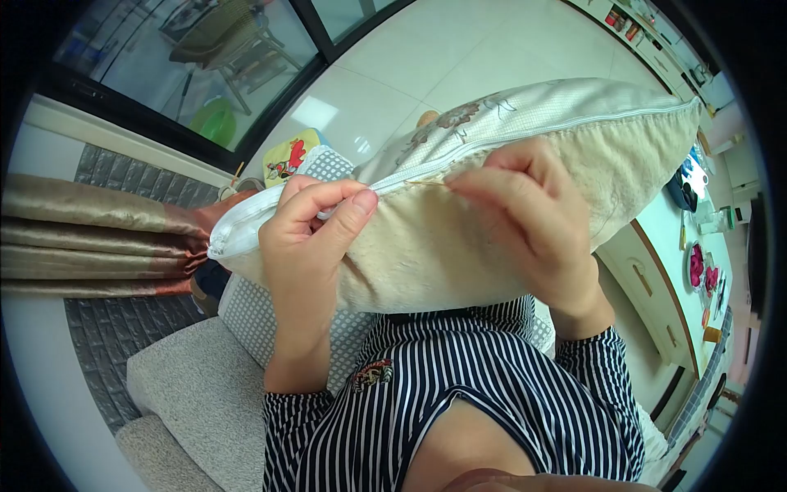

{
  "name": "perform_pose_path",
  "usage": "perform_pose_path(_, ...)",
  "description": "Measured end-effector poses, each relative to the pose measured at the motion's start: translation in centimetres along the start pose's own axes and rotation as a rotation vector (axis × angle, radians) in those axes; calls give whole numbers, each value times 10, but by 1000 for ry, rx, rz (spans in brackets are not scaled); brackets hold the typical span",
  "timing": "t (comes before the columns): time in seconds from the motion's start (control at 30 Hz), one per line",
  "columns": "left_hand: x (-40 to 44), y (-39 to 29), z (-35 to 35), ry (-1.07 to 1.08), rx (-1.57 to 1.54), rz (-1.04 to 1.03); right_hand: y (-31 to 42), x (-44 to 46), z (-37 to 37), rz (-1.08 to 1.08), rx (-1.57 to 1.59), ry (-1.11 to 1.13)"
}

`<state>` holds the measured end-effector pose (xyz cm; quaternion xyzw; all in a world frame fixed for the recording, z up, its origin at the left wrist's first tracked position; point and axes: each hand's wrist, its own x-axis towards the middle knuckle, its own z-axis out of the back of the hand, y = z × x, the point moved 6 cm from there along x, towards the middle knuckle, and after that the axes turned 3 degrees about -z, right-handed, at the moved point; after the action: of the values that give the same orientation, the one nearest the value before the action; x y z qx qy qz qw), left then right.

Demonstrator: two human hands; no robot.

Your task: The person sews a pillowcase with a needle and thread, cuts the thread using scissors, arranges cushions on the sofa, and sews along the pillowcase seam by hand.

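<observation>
A plump cushion (426, 262) lies across my lap, its near face cream plush and its far face pale fabric with brown flowers. A white zipper (508, 131) runs along the edge where the two faces meet. My left hand (316, 221) pinches this edge between thumb and fingers. To the right of it, my right hand (533, 213) is closed in a pinch just over the seam. A thin, light-brown line, perhaps thread or a needle, runs along the seam to its fingertips. What exactly those fingertips hold is too small to make out.
Below the cushion is a grey dotted seat cover (246, 320), with a grey sofa cushion (197, 394) at lower left. A brown curtain (98, 238) hangs at left beside a glass door (188, 66). At right stands a white drawer table (664, 254) bearing small items.
</observation>
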<state>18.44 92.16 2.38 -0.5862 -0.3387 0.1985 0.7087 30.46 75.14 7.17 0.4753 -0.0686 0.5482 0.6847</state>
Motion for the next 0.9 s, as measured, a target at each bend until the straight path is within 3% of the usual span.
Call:
perform_pose_path(0.27, 1, 2, 1, -8, 27, -32, 1, -1, -9, 110, -252, 54)
perform_pose_path(0.5, 0, 2, 1, -12, 45, -40, -1, 0, -15, 221, -240, 0)
perform_pose_path(0.9, -3, 1, 0, -45, 98, -83, 1, -3, -21, 190, -241, -17)
